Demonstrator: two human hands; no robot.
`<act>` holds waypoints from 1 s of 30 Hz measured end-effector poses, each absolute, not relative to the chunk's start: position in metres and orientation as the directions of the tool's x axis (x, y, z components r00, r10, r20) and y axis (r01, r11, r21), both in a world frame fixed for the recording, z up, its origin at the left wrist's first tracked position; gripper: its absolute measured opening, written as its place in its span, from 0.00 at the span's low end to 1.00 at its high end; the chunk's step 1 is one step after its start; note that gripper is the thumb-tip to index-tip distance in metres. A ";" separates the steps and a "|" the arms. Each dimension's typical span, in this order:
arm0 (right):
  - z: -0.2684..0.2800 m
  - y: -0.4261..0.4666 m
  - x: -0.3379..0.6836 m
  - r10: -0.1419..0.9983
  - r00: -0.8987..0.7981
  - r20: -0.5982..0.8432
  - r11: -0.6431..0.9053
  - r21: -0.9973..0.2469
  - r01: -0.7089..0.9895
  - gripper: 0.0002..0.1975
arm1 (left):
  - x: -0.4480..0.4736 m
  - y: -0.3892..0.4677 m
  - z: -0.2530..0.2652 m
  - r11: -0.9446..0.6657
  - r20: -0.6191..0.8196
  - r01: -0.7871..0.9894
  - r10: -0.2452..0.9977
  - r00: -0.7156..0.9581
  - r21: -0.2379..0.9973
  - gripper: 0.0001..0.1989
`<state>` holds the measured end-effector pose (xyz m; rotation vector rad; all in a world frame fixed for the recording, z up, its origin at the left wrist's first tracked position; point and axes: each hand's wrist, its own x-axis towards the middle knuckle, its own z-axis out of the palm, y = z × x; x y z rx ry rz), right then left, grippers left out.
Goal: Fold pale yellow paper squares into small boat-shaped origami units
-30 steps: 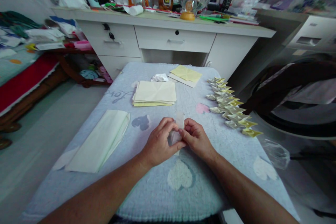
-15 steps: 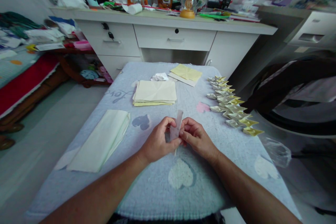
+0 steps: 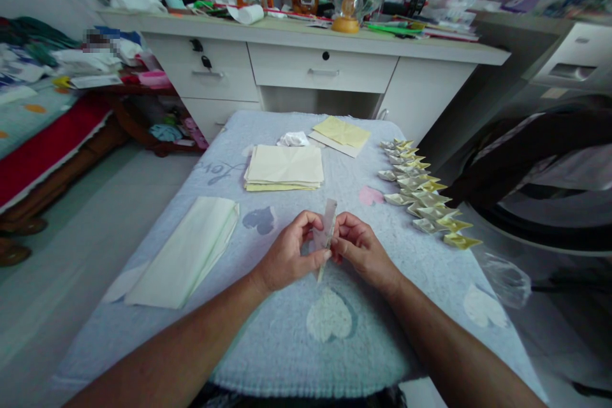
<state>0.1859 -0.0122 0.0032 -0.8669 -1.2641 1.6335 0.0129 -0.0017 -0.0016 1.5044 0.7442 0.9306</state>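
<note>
Spreading across the middle: a pale blue fleecy cloth with heart shapes covering the worktop (image 3: 287,344). Lying at its left: a long folded stack of pale green paper (image 3: 184,252). Resting farther back: a square pile of cream and yellow sheets (image 3: 284,167). Running along the right edge: a row of small folded yellow paper boats (image 3: 423,194). Pinching together above the cloth's centre: left hand (image 3: 287,255) and right hand (image 3: 361,248), both gripping a narrow folded strip of whitish paper (image 3: 327,227), standing nearly upright between the fingertips.
</note>
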 end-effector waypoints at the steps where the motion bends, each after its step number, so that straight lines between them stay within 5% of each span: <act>1: 0.002 -0.012 0.186 0.931 -0.364 -0.003 -0.083 -0.975 -0.204 0.13 | 0.013 -0.002 -0.003 -0.168 0.160 -0.025 0.868 0.470 0.985 0.15; 10: -0.013 -0.014 0.181 0.985 -0.117 0.129 0.146 -0.978 0.149 0.06 | 0.017 -0.007 -0.004 -0.438 0.314 0.287 0.866 0.390 0.852 0.19; 22: -0.021 -0.011 0.181 0.979 -0.139 0.148 0.172 -0.968 0.183 0.04 | 0.019 -0.012 -0.003 -0.429 0.346 0.148 0.853 0.390 0.891 0.28; 30: -0.010 -0.015 0.179 0.968 -0.109 0.224 0.249 -0.876 0.413 0.05 | 0.021 -0.013 -0.004 -0.411 0.320 0.384 0.906 0.278 0.827 0.31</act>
